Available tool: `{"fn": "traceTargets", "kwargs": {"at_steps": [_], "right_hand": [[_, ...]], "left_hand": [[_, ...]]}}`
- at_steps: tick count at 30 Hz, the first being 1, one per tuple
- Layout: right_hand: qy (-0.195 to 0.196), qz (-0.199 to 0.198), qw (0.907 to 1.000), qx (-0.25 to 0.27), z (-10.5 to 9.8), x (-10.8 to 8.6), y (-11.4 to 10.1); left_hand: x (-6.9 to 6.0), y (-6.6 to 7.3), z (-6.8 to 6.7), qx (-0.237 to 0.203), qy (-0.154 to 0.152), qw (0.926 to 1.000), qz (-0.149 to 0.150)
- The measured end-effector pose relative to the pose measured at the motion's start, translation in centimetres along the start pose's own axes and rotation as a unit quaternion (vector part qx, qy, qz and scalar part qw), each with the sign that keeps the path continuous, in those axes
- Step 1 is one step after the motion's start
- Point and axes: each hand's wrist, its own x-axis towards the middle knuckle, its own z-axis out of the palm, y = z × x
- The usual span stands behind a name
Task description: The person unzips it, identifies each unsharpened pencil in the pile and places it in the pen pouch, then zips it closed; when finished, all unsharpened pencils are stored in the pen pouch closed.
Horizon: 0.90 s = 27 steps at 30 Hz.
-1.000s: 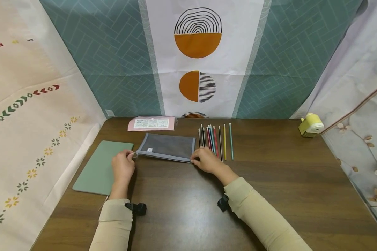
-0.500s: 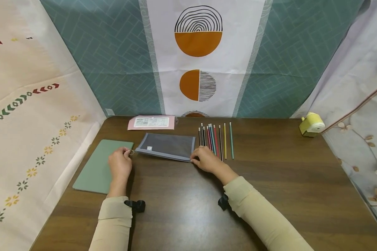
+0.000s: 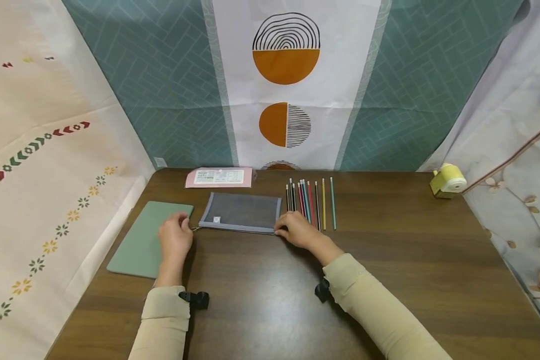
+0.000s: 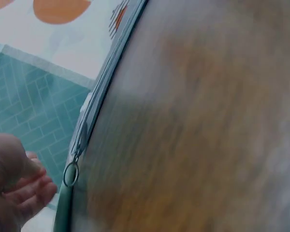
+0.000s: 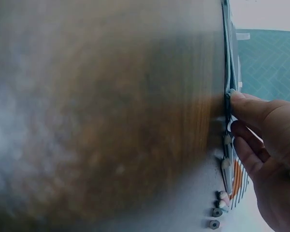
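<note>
A grey mesh zip pouch [image 3: 243, 211] lies flat on the table, its zipped edge toward the person. The right hand [image 3: 297, 230] pinches the pouch's near right corner between thumb and finger; the right wrist view shows this hand [image 5: 270, 140] at the zip's end. Beside the near left corner, the left hand [image 3: 175, 239] hovers over a green notebook [image 3: 137, 245]. In the left wrist view a metal ring [image 4: 71, 174] hangs from the zip pull, and the left hand [image 4: 19, 183] is apart from it, fingers loosely bent and holding nothing.
Several pencils [image 3: 324, 205] lie in a row right of the pouch, partly behind the right hand. A pink packet [image 3: 219, 177] rests behind the pouch. At the table's [image 3: 261, 305] back right corner stands a yellow sharpener [image 3: 447, 180].
The left hand has let go of the ring on the zip pull. The pouch's left end, drawn slightly left before, has settled back flat. The right hand keeps its pinch on the corner.
</note>
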Motion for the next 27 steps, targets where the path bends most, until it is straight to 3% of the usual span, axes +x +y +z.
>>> {"fn": "traceTargets", "kwargs": {"at_steps": [3,7,11,14,21,27], "right_hand": [[-0.006,-0.008,0.9999,-0.004,0.1,-0.2,0.2],[-0.002,-0.017,0.9998,-0.005,0.3,-0.4,0.4],[-0.002,-0.012,0.9999,0.004,0.5,-0.6,0.4],[-0.004,-0.007,1.0,0.003,0.6,-0.6,0.3],[-0.009,-0.022,0.9997,-0.007,0.3,-0.4,0.2],[0.004,-0.019,0.9998,-0.011,0.1,-0.3,-0.1]], "left_hand": [[-0.1,0.2,0.5,-0.019,-0.049,0.9973,0.052],[-0.3,0.4,1.2,-0.038,-0.15,0.9813,0.115],[-0.5,0.4,1.5,-0.031,-0.21,0.969,0.125],[-0.6,0.2,1.8,-0.024,-0.218,0.9684,0.118],[-0.5,0.0,1.7,-0.017,-0.192,0.9747,0.113],[-0.5,0.2,1.0,0.006,-0.189,0.9722,0.139]]}}
